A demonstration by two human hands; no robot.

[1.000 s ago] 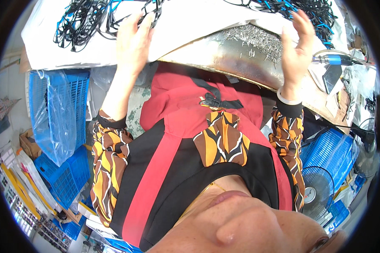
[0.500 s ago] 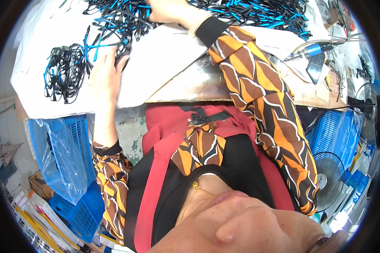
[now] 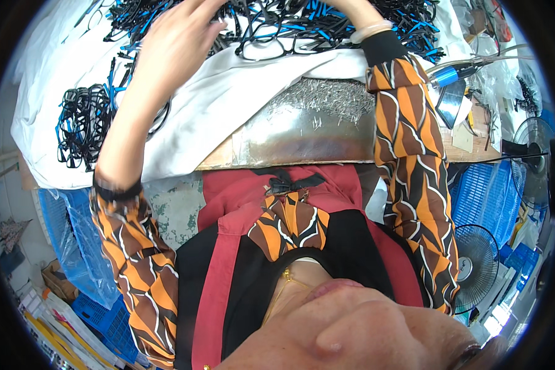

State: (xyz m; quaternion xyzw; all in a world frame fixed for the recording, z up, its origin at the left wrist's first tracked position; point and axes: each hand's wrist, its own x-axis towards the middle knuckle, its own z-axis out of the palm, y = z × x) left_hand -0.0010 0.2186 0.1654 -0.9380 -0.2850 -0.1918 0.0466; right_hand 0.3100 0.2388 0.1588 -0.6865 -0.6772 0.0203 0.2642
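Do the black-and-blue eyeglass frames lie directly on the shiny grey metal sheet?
No, the frames lie on the white cloth, while the metal sheet bears thin silver pieces.

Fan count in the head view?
2. The lower fan stands just right of the person's right sleeve; the upper fan is above it, near the right rim. Others could be hidden behind the clutter.

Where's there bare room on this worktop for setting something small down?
The white cloth is bare midway between the left forearm and the metal sheet. The sheet's near strip is free too, in front of the small metal bits. Crowded: the far side with eyeglass frames, the left with another frame cluster, the right around the blue tool.
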